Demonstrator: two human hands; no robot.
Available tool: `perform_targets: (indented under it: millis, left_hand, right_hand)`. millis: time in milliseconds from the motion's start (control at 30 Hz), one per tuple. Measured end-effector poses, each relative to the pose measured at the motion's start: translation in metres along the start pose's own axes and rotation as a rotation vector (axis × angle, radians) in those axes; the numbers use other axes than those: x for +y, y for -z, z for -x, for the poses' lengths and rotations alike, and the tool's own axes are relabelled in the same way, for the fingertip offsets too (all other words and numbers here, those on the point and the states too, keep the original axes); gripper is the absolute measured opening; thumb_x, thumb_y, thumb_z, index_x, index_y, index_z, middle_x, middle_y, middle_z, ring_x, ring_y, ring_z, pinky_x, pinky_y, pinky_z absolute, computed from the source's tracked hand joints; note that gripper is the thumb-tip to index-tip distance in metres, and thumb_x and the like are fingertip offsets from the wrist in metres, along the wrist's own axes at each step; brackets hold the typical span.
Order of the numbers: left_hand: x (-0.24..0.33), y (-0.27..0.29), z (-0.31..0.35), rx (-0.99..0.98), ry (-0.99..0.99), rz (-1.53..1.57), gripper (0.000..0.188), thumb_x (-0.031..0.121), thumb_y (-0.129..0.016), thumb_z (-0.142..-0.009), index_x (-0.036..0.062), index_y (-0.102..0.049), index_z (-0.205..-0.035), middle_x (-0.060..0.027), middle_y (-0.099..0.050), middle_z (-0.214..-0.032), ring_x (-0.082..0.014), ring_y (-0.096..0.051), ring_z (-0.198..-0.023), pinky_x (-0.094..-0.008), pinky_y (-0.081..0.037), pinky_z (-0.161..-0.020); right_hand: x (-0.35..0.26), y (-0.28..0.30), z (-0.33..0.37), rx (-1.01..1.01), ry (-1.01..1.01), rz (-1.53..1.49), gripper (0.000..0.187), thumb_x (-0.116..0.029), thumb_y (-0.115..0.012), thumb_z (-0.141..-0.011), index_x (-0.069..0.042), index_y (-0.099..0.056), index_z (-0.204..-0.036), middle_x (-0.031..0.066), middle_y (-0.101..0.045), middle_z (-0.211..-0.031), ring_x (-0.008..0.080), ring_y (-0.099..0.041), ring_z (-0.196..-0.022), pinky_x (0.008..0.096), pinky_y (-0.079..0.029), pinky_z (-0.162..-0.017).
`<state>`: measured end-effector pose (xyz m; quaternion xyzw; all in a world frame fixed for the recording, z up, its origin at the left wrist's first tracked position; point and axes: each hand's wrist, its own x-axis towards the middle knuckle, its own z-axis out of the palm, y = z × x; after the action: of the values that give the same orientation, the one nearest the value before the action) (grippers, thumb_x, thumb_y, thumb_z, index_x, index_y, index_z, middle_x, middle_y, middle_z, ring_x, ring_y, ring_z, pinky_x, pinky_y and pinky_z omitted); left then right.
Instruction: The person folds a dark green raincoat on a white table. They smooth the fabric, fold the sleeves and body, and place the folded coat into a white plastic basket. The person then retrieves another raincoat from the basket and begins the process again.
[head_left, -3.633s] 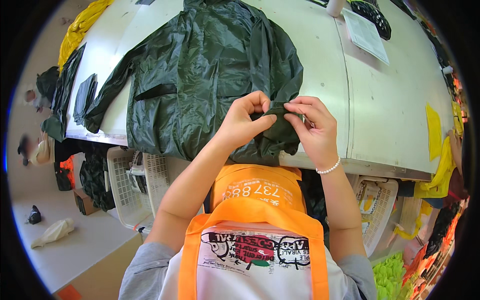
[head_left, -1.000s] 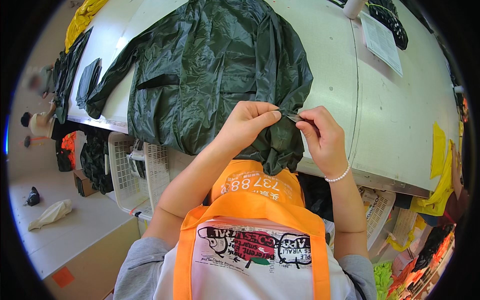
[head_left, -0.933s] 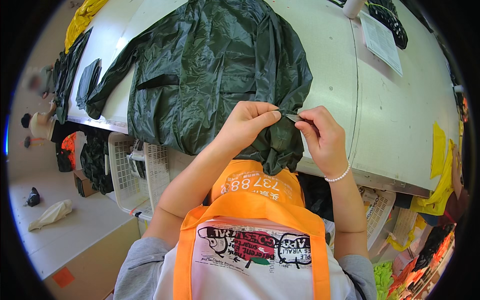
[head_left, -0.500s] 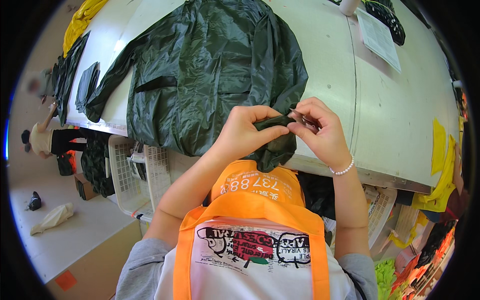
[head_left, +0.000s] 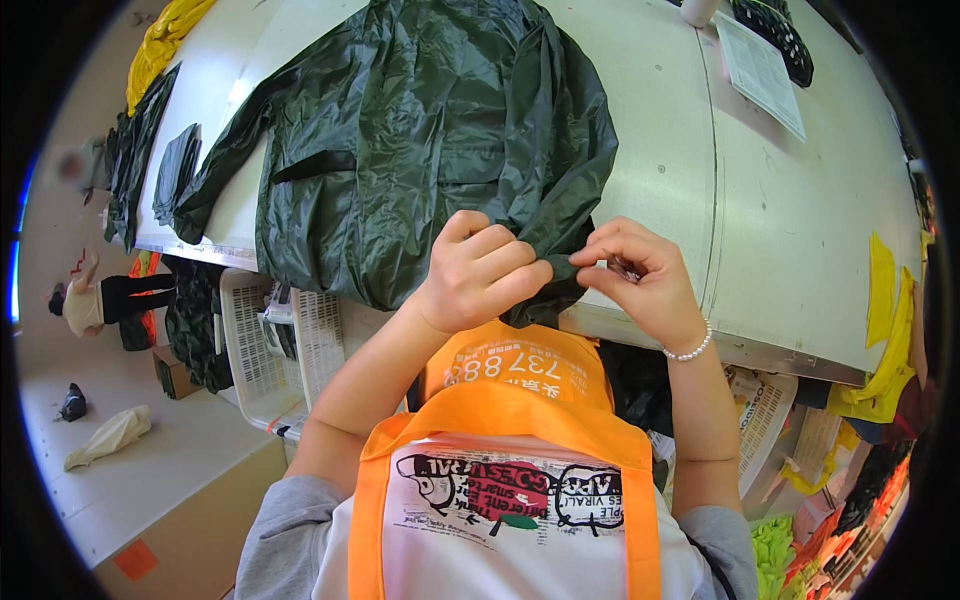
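Jacket (head_left: 430, 150), dark green, is lying spread and unfolded on the pale desk (head_left: 800, 240), one sleeve end (head_left: 552, 300) bunching at the near edge. Left hand (head_left: 480, 268) is gripping that sleeve end; right hand (head_left: 635, 270) is pinching narrowly at its edge, carrying a small metallic tool (head_left: 625, 268), type unclear. Sleeve work is apparently being done, completion not showing. Paper (head_left: 760, 75) is lying far right; white basket (head_left: 322, 345) is standing below, left; another person (head_left: 88, 305) is appearing beyond.
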<state>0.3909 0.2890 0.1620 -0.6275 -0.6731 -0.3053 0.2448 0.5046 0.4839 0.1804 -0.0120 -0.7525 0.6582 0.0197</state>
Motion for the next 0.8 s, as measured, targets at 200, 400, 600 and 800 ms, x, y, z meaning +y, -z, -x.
perform_targets:
  millis: [200,400,600,800]
  left_hand:
    - [0.003,0.0,-0.004,0.016,-0.054,0.008,0.018,0.012,-0.064,-0.061,0.0138,-0.061,-0.078,0.0012,-0.06,-0.08,-0.0126,-0.055,-0.065,-0.0294,-0.036,-0.066]
    - [0.002,0.005,0.004,0.042,-0.048,-0.016,0.018,0.012,-0.064,-0.061,0.0133,-0.061,-0.079,0.0002,-0.062,-0.081,-0.0133,-0.055,-0.065,-0.0292,-0.036,-0.066]
    - [-0.012,0.004,0.01,0.105,0.116,0.165,0.026,0.014,-0.072,-0.067,0.0092,-0.051,-0.08,-0.0049,-0.063,-0.076,-0.0206,-0.054,-0.06,-0.0328,-0.041,-0.065]
    - [-0.001,-0.024,-0.016,0.188,0.23,0.477,0.034,0.012,-0.079,-0.071,0.007,-0.049,-0.087,-0.005,-0.059,-0.071,-0.0193,-0.054,-0.055,-0.0295,-0.041,-0.049]
  right_hand:
    - [0.006,-0.009,-0.005,0.13,-0.205,-0.194,0.009,-0.009,-0.062,-0.089,-0.001,-0.061,-0.087,-0.0054,-0.051,-0.071,0.0021,-0.041,-0.062,0.0185,-0.036,-0.056]
    - [0.03,0.018,0.002,0.539,-0.181,-0.003,0.013,-0.014,-0.061,-0.089,-0.003,-0.056,-0.084,-0.0069,-0.044,-0.067,0.0014,-0.037,-0.059,0.0198,-0.032,-0.05]
    - [0.053,0.112,0.065,0.206,-0.983,0.895,0.026,-0.007,-0.066,-0.081,0.0,-0.06,-0.105,0.0015,-0.066,-0.091,0.003,-0.03,-0.057,0.0178,-0.031,-0.051]
    - [0.005,0.019,0.006,0.101,-0.136,-0.097,0.08,0.012,-0.07,-0.064,-0.012,-0.045,-0.136,-0.0012,-0.058,-0.124,0.0027,-0.025,-0.058,0.0159,-0.031,-0.052]
